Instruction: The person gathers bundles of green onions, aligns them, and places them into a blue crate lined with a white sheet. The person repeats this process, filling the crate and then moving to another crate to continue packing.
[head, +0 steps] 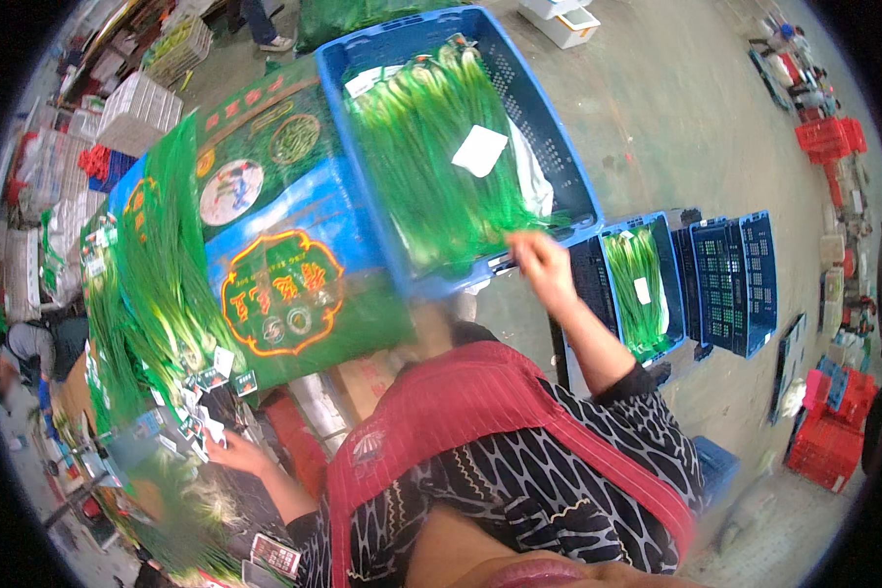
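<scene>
In the head view, my left hand point(239, 454) is at a cluster of printed tags point(191, 426), with a white one between its thumb and fingers. The tags lie at the root ends of long spring onion bunches point(169, 294) on the table. My right hand point(544, 266), slightly blurred, is over the near rim of a blue plastic crate point(581, 184), by the green leaf tips. Whether it grips anything is unclear. Spring onion bunches point(426, 162) lie side by side in the crate, with a white card point(479, 151) on top of them.
A green and blue printed sheet point(287, 294) covers the table beside the crate. Right of me stand another crate of spring onions point(639, 287) and stacked blue crates point(731, 283). At the far left a person point(33, 353) bends over. A calculator point(275, 555) sits near my left elbow.
</scene>
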Demonstrator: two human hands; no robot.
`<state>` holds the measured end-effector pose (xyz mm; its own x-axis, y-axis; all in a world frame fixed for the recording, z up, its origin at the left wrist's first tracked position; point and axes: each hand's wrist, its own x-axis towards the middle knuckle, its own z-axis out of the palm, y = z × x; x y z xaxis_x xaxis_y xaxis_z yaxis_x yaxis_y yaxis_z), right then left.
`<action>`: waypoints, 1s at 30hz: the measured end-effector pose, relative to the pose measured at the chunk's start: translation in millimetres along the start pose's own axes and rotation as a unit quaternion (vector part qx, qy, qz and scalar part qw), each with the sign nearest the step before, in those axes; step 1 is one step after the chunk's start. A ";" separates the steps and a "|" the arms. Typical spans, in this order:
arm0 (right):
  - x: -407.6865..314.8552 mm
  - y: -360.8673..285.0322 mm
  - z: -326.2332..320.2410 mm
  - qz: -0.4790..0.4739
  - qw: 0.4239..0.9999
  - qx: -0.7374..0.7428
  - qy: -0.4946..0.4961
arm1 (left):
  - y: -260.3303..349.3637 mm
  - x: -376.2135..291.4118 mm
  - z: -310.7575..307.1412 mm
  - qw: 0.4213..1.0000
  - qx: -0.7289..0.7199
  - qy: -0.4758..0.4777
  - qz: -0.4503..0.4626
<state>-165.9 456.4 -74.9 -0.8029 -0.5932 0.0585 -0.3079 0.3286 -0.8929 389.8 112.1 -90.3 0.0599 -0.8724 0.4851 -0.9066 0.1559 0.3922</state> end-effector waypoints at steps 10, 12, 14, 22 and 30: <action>-8.8 22.1 31.6 0.372 0.712 0.596 0.005 | 385.7 -54.9 101.2 0.805 -0.321 -0.359 0.346; -6.6 21.9 27.6 0.380 0.737 0.558 0.039 | 427.6 -60.6 99.1 0.782 -0.344 -0.371 0.363; -11.3 21.9 12.5 0.350 0.775 0.523 0.058 | 457.6 -55.8 97.8 0.767 -0.354 -0.391 0.367; -53.8 66.7 -92.7 0.391 0.826 0.294 0.281 | 527.7 5.6 209.9 0.776 -0.291 -0.317 0.461; -126.3 66.8 -66.4 0.441 0.800 0.218 0.342 | 651.8 31.4 372.0 0.706 -0.143 -0.585 0.373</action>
<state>-118.9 602.1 -112.3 -0.7467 0.3193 -0.5835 0.6212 0.0212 -0.7834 -354.6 14.0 -110.2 -0.9278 -0.2564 -0.2710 -0.3707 0.7155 0.5921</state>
